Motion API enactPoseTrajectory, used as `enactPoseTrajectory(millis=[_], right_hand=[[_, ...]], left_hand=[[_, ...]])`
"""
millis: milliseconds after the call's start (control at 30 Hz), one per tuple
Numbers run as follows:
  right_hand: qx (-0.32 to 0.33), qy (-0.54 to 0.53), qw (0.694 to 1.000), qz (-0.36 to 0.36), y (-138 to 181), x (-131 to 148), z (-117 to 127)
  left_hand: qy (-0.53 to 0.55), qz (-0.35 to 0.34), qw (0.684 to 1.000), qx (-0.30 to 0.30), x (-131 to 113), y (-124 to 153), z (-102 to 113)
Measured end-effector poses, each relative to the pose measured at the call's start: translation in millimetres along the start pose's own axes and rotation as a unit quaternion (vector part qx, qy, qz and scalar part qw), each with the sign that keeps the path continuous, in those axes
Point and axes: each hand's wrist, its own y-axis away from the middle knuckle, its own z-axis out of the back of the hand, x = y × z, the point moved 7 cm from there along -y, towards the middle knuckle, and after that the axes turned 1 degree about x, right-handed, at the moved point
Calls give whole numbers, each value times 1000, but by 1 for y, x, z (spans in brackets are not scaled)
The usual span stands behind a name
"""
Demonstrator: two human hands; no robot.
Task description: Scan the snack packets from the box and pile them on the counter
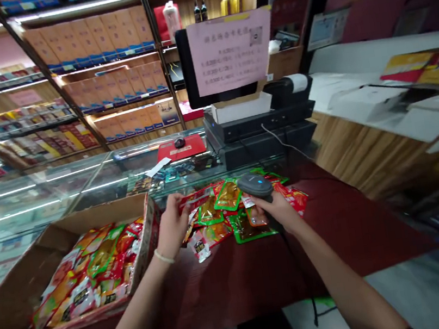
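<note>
In the head view, my right hand (281,211) is wrapped round the handle of a grey barcode scanner (254,184), which shows a small blue light. Its head hangs over a loose pile of snack packets (213,232) in red, green and orange wrappers on the dark red counter. At the pile's left side, my left hand (173,222) pinches the edge of a red snack packet (198,195); the fingertips are partly hidden. Beside that hand stands an open cardboard box (20,296) holding many similar packets.
Behind the pile, a black cash drawer (237,148) carries a monitor with a pink paper sign (231,50) and a receipt printer (288,88). A mouse (179,142) rests on a red mat (195,145). The scanner's cord hangs over the counter's front edge. Shelves (100,61) line the back.
</note>
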Motion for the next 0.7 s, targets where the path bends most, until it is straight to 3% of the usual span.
enactPoseTrajectory(millis=[100,167,267,367,433,533,700], right_hand=[[-55,-7,998,8,13,-6,44],[-67,-4,998,14,20,-9,64],[-80,-4,997,18,28,-13,82],[-103,-11,995,10,32,-17,92],[-112,-16,994,4,34,-19,96],[-120,-26,992,-7,33,-22,97],[-107,-21,994,2,29,-18,89]], left_hand=[[-58,-58,996,43,-30,-14,-61],[-110,-91,984,104,-48,-23,-107],[-189,-156,950,191,-73,-29,-170],[-225,-210,922,235,-89,-26,-215],[-242,-222,913,243,-91,-23,-233],[-252,-220,910,244,-85,-20,-243],[-227,-220,918,240,-75,-20,-224]])
